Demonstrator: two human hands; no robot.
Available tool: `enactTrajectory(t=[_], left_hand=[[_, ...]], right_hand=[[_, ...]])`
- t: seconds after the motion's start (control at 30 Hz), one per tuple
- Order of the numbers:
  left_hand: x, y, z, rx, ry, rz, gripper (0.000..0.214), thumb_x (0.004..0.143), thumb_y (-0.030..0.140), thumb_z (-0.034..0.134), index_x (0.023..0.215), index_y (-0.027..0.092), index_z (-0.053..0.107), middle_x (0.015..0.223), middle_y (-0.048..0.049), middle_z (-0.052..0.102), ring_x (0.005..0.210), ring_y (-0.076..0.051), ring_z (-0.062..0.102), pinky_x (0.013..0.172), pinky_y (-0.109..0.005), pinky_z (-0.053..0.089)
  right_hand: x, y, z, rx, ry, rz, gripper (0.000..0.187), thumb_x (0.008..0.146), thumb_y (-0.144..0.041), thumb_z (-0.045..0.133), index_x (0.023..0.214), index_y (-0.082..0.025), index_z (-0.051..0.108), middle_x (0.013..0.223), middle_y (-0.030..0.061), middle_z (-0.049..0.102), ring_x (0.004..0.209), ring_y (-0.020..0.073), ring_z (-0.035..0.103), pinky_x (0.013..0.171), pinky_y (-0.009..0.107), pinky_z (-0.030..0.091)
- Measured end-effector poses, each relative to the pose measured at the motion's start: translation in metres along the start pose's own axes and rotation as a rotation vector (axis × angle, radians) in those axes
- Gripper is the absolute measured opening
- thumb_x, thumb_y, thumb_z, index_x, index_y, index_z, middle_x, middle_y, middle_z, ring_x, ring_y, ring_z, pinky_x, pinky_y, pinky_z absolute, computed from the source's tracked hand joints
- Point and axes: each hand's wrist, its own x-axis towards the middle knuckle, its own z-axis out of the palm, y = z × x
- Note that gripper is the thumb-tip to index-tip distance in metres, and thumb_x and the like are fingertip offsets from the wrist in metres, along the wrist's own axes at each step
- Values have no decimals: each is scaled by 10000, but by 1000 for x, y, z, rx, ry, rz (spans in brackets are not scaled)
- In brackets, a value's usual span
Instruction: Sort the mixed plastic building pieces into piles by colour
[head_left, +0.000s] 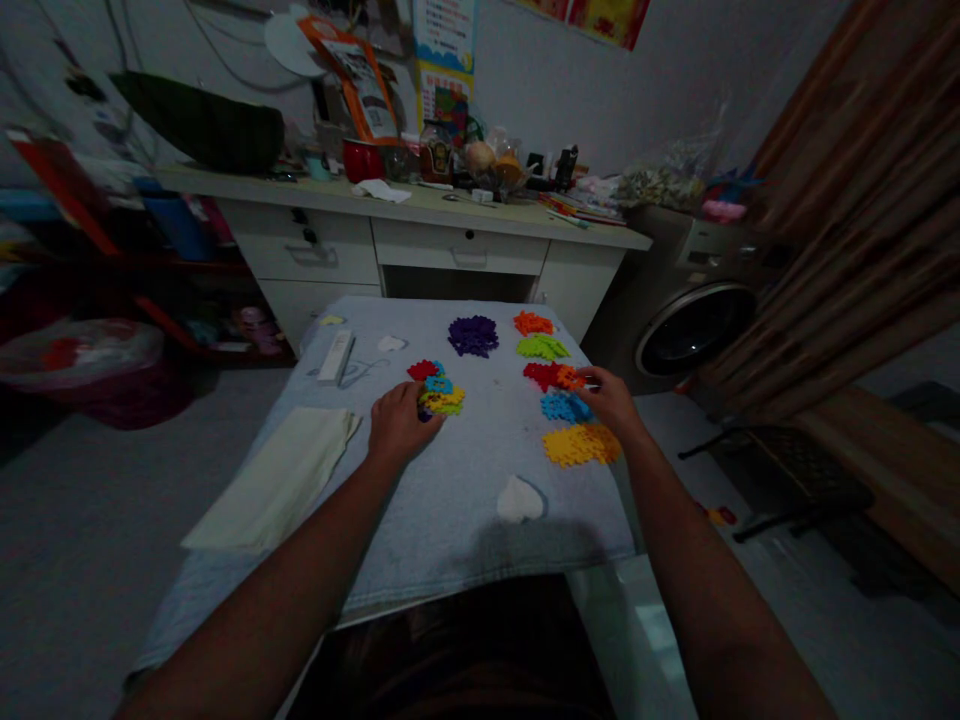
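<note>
My left hand (401,422) curls its fingers round the near side of a mixed cluster of toothed plastic building pieces (445,398), yellow, blue, green and red. My right hand (611,402) pinches an orange piece (568,377) at the right end of the red pieces (540,374). Piles sorted by colour lie about it: orange pieces (533,322), green pieces (542,346), blue pieces (564,406) and yellow pieces (581,445). Farther back is a purple pile (473,336). How the pieces in the left hand join is too small to tell.
The pieces lie on a cloth-covered table (450,510). A folded pale cloth (274,480), a white power strip (337,357) and a white heart-shaped item (520,499) also rest there. Behind stand a cluttered desk (420,205) and a washing machine (679,290). A stool (795,475) is at right.
</note>
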Motion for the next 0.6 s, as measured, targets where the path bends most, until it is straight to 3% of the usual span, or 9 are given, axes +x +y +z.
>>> enactTrajectory(t=[0.13,0.27,0.37,0.6], left_hand=[[0,-2,2,15,12,14,575,777,468,634,1270,189,535,1257,-129,616,1164,-322,568,984,-447,421],[1,-1,1,15,1,7,545,791,470,622,1255,197,537,1243,-125,628,1154,-313,577,978,-439,423],[1,-1,1,10,-3,3,530,795,464,618,1246,199,541,1238,-123,633,1150,-311,579,975,-437,423],[1,-5,4,-6,-4,-15,539,786,465,627,1252,208,542,1261,-114,628,1162,-312,571,991,-453,413]], right_hand=[[5,7,-12,-19,5,8,279,696,-241,686,965,-171,713,935,72,732,759,182,661,712,303,510],[26,6,-8,-19,5,-37,206,699,-288,701,871,-174,694,887,63,729,767,183,656,704,291,491],[50,4,5,-34,36,-54,167,687,-285,706,812,-182,668,846,47,719,776,181,650,702,278,480],[113,-1,52,-79,110,49,95,672,-231,677,724,-195,607,783,11,681,738,162,617,733,278,476]])
